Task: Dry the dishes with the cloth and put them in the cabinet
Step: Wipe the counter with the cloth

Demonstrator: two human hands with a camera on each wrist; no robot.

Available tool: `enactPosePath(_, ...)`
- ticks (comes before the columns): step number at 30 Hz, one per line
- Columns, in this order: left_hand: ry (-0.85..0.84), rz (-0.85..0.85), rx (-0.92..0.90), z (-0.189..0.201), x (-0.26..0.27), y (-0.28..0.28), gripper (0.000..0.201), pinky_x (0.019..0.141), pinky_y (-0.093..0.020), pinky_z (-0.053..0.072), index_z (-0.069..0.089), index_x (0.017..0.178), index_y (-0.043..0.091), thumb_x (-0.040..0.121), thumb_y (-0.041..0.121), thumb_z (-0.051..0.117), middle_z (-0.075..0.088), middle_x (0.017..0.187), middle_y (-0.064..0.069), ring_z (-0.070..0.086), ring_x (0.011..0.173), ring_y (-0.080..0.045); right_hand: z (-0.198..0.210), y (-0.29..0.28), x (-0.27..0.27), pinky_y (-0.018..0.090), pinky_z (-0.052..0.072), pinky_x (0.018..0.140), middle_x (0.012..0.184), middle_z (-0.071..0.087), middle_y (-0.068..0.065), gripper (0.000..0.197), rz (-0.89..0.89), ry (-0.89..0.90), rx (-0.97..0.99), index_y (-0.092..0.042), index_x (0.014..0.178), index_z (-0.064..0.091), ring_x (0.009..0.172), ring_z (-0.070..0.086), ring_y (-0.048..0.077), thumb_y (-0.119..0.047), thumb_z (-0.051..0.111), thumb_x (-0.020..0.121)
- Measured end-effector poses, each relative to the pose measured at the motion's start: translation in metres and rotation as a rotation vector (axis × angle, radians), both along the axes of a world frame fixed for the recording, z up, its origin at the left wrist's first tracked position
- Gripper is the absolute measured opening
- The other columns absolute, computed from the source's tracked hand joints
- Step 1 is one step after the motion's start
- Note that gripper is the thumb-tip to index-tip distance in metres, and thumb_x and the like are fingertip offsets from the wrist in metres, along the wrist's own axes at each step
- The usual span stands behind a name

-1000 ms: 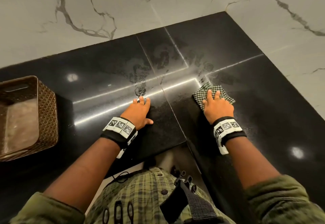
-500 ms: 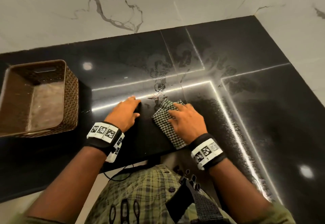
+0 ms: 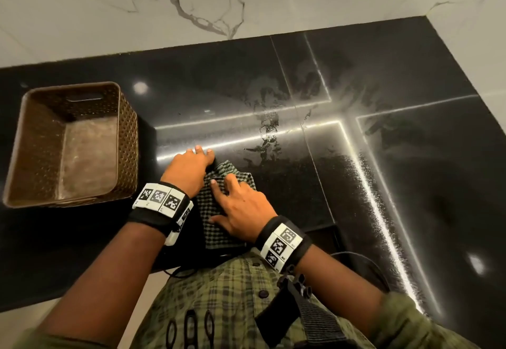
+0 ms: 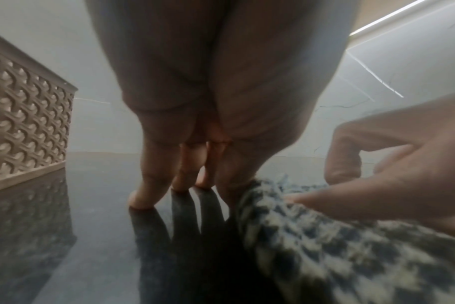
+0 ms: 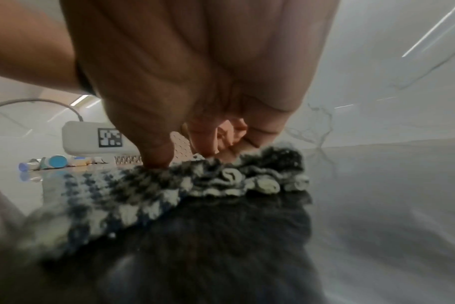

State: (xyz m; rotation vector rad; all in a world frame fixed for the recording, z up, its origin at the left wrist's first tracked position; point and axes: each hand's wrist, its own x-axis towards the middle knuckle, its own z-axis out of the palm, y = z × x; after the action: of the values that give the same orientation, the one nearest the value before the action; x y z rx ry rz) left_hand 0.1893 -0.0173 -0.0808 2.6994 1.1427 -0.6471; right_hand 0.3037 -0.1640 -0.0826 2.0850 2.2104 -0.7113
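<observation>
A green-and-black checked cloth [image 3: 219, 228] lies on the black counter [image 3: 397, 184] near its front edge. My right hand [image 3: 235, 203] presses flat on it with the fingers spread; the right wrist view shows the thumb and fingers [image 5: 156, 156] pushing into the bunched cloth [image 5: 174, 185]. My left hand [image 3: 191, 165] rests just left of the cloth, straight fingertips [image 4: 143, 197] on the counter, thumb side against the cloth's edge [image 4: 312, 246]. Neither hand holds a dish, and no dish is in view.
An empty brown woven basket [image 3: 127, 143] stands on the counter at the left, close to my left hand. Wet smears [image 3: 268, 129] mark the counter beyond the hands. White marble walls close the back and right. Small bottles [image 5: 52, 162] lie far to the left.
My right hand has slid the cloth left and toward the counter's front edge until it meets my left hand. The left hand stayed on the counter.
</observation>
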Motion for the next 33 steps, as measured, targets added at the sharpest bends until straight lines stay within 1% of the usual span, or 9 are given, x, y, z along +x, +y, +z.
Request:
enactPosePath(2,0.006,-0.038,0.011,0.003,-0.003,0.005,0.059,0.094,-0.041,0.048,0.035,0.151,0.023,0.097,0.006,0.05,0.044,0.152,-0.016,0.057,0.123,-0.032,-0.001,0.002,-0.004,0.05,0.058,0.075,0.141,0.032,0.014,0.081,-0.012,-0.028,0.006,-0.019,0.159,0.022,0.106,0.056,0.036,-0.06,0.052,0.095)
enactPosePath(5,0.021,-0.078,0.023,0.006,-0.006,0.011,0.057,0.088,-0.041,0.048,0.039,0.15,0.025,0.097,0.01,0.053,0.052,0.145,-0.011,0.061,0.117,-0.031,-0.007,-0.012,0.014,0.049,0.059,0.08,0.14,0.033,0.008,0.075,-0.109,-0.001,0.043,-0.027,0.157,0.024,0.109,0.057,0.033,-0.062,0.046,0.094)
enactPosePath(10,0.084,-0.102,0.026,0.002,0.0,0.013,0.049,0.084,-0.04,0.048,0.041,0.145,0.017,0.098,0.016,0.056,0.056,0.135,-0.014,0.062,0.112,-0.032,-0.012,-0.045,0.105,0.044,0.058,0.089,0.134,0.036,0.008,0.079,-0.43,-0.139,0.058,-0.03,0.157,0.027,0.111,0.06,0.032,-0.068,0.026,0.088)
enactPosePath(14,0.058,-0.06,0.002,-0.004,0.005,0.011,0.049,0.082,-0.042,0.05,0.042,0.143,0.01,0.098,0.018,0.059,0.057,0.125,-0.017,0.062,0.108,-0.036,0.001,-0.066,0.174,0.045,0.056,0.092,0.136,0.035,0.012,0.072,-0.672,-0.247,0.014,-0.03,0.158,0.025,0.115,0.058,0.035,-0.063,0.032,0.095)
enactPosePath(19,0.045,-0.048,-0.013,-0.008,0.008,0.01,0.058,0.091,-0.041,0.049,0.039,0.146,0.007,0.098,0.027,0.063,0.056,0.129,-0.018,0.06,0.114,-0.034,0.008,-0.053,0.157,0.043,0.058,0.082,0.136,0.037,0.014,0.068,-0.526,-0.283,-0.006,-0.025,0.156,0.024,0.107,0.059,0.033,-0.058,0.03,0.097)
enactPosePath(22,0.033,-0.024,-0.033,-0.007,0.007,0.013,0.059,0.092,-0.041,0.049,0.042,0.145,0.011,0.095,0.031,0.067,0.055,0.133,-0.018,0.059,0.115,-0.033,0.005,-0.021,0.109,0.043,0.06,0.079,0.139,0.034,0.011,0.068,-0.35,-0.219,0.005,-0.026,0.157,0.021,0.111,0.056,0.029,-0.059,0.033,0.098)
enactPosePath(26,0.019,-0.008,-0.035,-0.003,0.006,0.009,0.061,0.095,-0.044,0.05,0.044,0.143,0.014,0.091,0.034,0.071,0.057,0.131,-0.014,0.06,0.117,-0.033,0.002,0.028,0.041,0.046,0.053,0.082,0.145,0.03,0.013,0.07,-0.16,-0.148,0.003,-0.023,0.158,0.022,0.116,0.052,0.037,-0.053,0.043,0.098)
enactPosePath(29,0.023,0.016,-0.018,-0.001,0.006,0.006,0.069,0.096,-0.045,0.051,0.039,0.147,0.013,0.09,0.033,0.071,0.055,0.133,-0.013,0.058,0.121,-0.032,0.005,0.043,0.028,0.048,0.052,0.087,0.148,0.027,0.013,0.072,-0.143,-0.119,-0.025,-0.021,0.16,0.019,0.119,0.049,0.038,-0.048,0.044,0.098)
enactPosePath(33,0.037,0.036,-0.032,0.0,0.009,0.003,0.07,0.098,-0.043,0.048,0.036,0.149,0.01,0.092,0.032,0.07,0.053,0.134,-0.015,0.056,0.122,-0.032,0.005,0.03,0.072,0.049,0.055,0.086,0.142,0.031,0.01,0.071,-0.275,-0.138,0.009,-0.026,0.159,0.019,0.118,0.049,0.034,-0.048,0.043,0.096)
